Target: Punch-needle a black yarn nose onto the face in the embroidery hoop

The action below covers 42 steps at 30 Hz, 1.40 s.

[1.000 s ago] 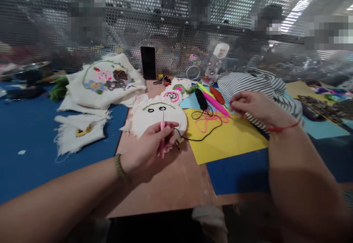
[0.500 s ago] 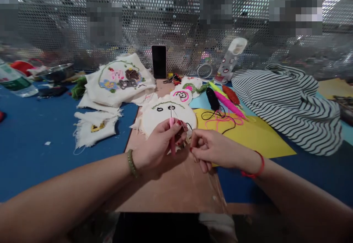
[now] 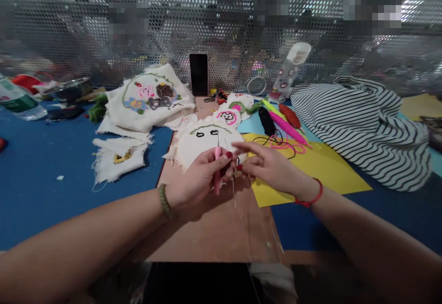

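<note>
- Lying at far left on the blue table, frayed white cloth pieces.
- Left hand clamped around a pink needle tool, upright before the round white cloth.
- Right hand pinching thin thread beside the tool.
- Striped fabric at right.

pink punch needle, white embroidered cloth, yellow paper, black-and-white striped fabric, blue table
</note>
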### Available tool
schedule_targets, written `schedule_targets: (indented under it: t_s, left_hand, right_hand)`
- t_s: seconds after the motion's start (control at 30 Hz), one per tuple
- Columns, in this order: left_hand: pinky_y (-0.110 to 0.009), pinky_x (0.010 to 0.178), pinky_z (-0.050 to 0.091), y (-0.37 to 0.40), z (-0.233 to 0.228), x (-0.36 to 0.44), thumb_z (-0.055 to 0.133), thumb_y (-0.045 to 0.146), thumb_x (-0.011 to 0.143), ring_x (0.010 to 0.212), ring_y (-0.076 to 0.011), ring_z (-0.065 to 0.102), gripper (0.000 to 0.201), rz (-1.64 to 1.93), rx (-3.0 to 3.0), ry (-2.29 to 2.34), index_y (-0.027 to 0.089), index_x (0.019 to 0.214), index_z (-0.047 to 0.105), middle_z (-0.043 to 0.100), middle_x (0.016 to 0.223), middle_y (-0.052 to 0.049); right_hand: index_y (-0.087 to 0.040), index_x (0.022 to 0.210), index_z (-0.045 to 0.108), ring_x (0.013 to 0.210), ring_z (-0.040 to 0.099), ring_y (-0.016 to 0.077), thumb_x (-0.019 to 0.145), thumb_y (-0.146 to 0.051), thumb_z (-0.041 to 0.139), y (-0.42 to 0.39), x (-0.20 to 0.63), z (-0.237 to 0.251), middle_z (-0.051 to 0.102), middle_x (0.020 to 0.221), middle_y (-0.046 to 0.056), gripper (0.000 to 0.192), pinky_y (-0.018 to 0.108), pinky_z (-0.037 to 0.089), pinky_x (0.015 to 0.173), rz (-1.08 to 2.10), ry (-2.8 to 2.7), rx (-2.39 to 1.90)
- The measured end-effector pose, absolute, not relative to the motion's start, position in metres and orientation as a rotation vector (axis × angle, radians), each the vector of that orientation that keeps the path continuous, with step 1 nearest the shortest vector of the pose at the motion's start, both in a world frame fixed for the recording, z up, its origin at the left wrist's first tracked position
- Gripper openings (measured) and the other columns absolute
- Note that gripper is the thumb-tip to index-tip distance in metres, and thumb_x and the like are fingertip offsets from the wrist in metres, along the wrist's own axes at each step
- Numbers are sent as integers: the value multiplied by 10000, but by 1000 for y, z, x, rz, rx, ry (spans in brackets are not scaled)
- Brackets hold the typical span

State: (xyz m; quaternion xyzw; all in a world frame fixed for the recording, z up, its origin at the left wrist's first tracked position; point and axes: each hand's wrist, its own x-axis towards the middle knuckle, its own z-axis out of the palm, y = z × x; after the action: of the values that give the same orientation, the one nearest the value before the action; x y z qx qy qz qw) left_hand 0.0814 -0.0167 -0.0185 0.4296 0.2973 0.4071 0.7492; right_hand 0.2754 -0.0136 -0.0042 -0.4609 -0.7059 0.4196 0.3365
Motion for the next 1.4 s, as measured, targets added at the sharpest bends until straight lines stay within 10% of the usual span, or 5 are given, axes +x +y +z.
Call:
schedule_targets:
  t_s: [0.17,0.6,0.77,0.97,1.4]
  left_hand:
    - [-133,392,321,-12,-22,82,649,289,933,462,-50,451,228,888,973,704,160,774,549,571,625,22]
    - [-233,688,555,-8,-11,78,581,102,913,680,-119,638,149,961,709,508,128,770,614,642,760,-45]
    - [-223,660,538,-11,-10,77,635,151,883,649,-130,641,122,888,780,444,122,765,651,642,705,-54]
    - [-156,421,394,-17,-9,78,685,216,880,480,-71,514,114,810,857,605,138,811,639,608,652,-3]
    - [-172,315,293,-14,-16,80,703,326,856,354,-47,392,200,573,1165,856,156,774,636,546,557,49]
  right_hand:
    - [-195,817,638,468,504,98,850,-485,707,-6,291,-1,536,527,-44,300,231,433,452,1156,-1719,-1154]
    - [-196,793,663,527,571,102,978,-339,558,-20,287,1,674,656,6,256,235,398,514,707,-2197,-1079]
    - [-232,1234,653,665,676,131,887,-315,628,-9,290,-5,730,1191,94,358,289,540,602,960,-1876,-1110]
    - [-185,822,711,593,627,148,861,-364,635,1,296,-8,685,670,23,199,285,498,580,1050,-1951,-1222]
    - [-242,839,672,729,629,181,954,-255,588,-10,302,6,713,822,46,143,331,481,687,435,-2254,-951]
